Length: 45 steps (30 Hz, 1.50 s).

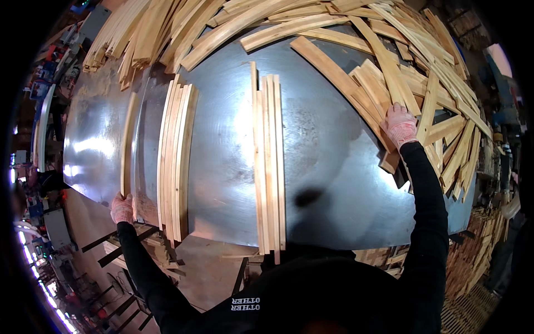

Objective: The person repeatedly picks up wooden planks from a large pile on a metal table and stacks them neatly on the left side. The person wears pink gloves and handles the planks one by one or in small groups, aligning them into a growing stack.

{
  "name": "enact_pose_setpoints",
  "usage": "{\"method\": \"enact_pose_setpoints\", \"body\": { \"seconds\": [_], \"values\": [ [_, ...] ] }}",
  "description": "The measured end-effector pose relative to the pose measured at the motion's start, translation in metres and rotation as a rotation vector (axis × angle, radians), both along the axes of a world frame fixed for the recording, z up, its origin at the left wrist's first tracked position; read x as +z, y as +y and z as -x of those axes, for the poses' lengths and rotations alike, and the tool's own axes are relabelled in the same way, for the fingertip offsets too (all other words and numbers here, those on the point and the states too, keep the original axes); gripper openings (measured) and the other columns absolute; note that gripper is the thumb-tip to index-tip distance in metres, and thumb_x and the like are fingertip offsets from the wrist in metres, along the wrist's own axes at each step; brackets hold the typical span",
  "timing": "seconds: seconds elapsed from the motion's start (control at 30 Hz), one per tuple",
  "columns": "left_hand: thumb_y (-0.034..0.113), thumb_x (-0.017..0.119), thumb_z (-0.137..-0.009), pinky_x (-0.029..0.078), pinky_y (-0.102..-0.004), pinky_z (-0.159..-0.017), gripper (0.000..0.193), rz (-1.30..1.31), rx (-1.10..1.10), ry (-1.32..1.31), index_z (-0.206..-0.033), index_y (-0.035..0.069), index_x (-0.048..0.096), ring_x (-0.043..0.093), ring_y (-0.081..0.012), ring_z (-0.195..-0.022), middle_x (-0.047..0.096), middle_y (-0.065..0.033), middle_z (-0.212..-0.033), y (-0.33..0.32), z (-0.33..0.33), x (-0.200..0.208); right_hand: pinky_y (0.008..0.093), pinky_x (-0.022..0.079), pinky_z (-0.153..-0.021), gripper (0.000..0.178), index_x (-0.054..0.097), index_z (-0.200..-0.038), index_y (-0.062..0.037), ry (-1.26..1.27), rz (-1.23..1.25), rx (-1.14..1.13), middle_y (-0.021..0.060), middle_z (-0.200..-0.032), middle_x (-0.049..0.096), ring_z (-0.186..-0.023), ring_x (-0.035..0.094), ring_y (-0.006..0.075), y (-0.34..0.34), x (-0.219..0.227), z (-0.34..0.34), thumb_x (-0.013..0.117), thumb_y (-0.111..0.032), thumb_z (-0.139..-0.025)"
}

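My left hand (122, 209), in a pale pink work glove, is closed round the near end of a single wooden strip (129, 146) on the left of the metal tabletop (222, 145). Far to the right, my right hand (400, 127), gloved alike, grips the near end of a wooden slat (384, 65) in a loose, crisscrossed heap. Its fingertips are partly hidden among the wood. Between my hands stand two neat rows of strips: one bundle (177, 161) beside the left strip, another bundle (268, 167) near the middle, its near ends reaching over the table's front edge.
Stacked strips (117, 33) lie along the far left edge, and jumbled slats (295, 30) cover the far side. Below the front edge are more wood pieces (150, 250) on dark metal bars. A large wood stack (478, 250) stands at the right. Machinery (50, 89) lines the left.
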<state>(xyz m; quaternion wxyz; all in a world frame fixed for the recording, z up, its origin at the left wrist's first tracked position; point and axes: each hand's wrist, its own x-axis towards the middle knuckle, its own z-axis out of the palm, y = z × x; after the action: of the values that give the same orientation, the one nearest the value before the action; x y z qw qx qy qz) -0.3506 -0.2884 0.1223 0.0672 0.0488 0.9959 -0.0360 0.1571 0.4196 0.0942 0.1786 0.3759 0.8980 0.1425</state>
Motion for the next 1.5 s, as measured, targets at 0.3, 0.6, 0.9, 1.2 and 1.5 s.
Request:
{"method": "enact_pose_setpoints", "body": {
  "seconds": [0.3,0.6,0.9,1.2,1.5],
  "values": [
    [0.041,0.070,-0.089,0.048,-0.0476,-0.102,0.067,-0.089,-0.013,0.107,-0.145,0.012,0.049,0.058,-0.0435,-0.121,0.059,-0.0242,-0.135,-0.004,-0.020,-0.062,0.0451,0.037,-0.114,0.122,0.008,-0.162,-0.0084,-0.060,0.169,-0.134,0.0234,-0.144,0.049,-0.139,0.044,0.0394,-0.005,0.007,0.046,0.085,-0.040,-0.073],
    [0.035,0.090,-0.063,0.038,-0.0535,-0.112,0.117,-0.705,-0.481,-0.419,-0.151,-0.008,0.025,0.041,-0.0460,-0.138,0.033,-0.0337,-0.151,0.249,-0.342,-0.033,0.0511,0.049,-0.096,0.050,0.062,-0.119,-0.0024,0.410,0.607,-0.200,0.0291,-0.117,0.066,-0.110,0.063,0.0455,-0.109,-0.024,0.159,0.047,-0.046,-0.100],
    [0.029,0.077,-0.071,0.048,-0.0531,-0.102,0.098,-0.717,-0.364,-0.281,-0.151,-0.004,0.030,0.053,-0.0440,-0.125,0.039,-0.0312,-0.149,0.285,-0.366,-0.047,0.0459,0.053,-0.088,0.053,0.064,-0.115,0.0005,0.757,1.033,-0.261,0.0263,-0.111,0.069,-0.106,0.066,0.0398,-0.157,-0.089,0.147,0.042,-0.047,-0.105],
    [0.040,0.061,-0.095,0.056,-0.0424,-0.098,0.060,-2.311,0.753,-1.393,-0.139,-0.001,0.056,0.068,-0.0307,-0.110,0.067,-0.0197,-0.125,0.223,-0.312,-0.105,0.0319,0.049,-0.103,0.061,0.046,-0.144,-0.0018,1.195,2.311,-0.498,0.0083,-0.134,0.060,-0.121,0.057,0.0170,-0.307,-0.040,0.131,0.069,-0.032,-0.098],
    [0.046,0.056,-0.099,0.049,-0.0434,-0.096,0.052,-0.425,-0.378,0.079,-0.131,0.006,0.062,0.065,-0.0370,-0.107,0.070,-0.0204,-0.113,0.127,-0.206,-0.060,0.0317,0.050,-0.100,0.102,0.006,-0.158,-0.0027,1.108,1.933,-0.462,0.0125,-0.128,0.065,-0.115,0.063,0.0218,-0.405,-0.098,0.197,0.079,-0.021,-0.089]
  ]
}}
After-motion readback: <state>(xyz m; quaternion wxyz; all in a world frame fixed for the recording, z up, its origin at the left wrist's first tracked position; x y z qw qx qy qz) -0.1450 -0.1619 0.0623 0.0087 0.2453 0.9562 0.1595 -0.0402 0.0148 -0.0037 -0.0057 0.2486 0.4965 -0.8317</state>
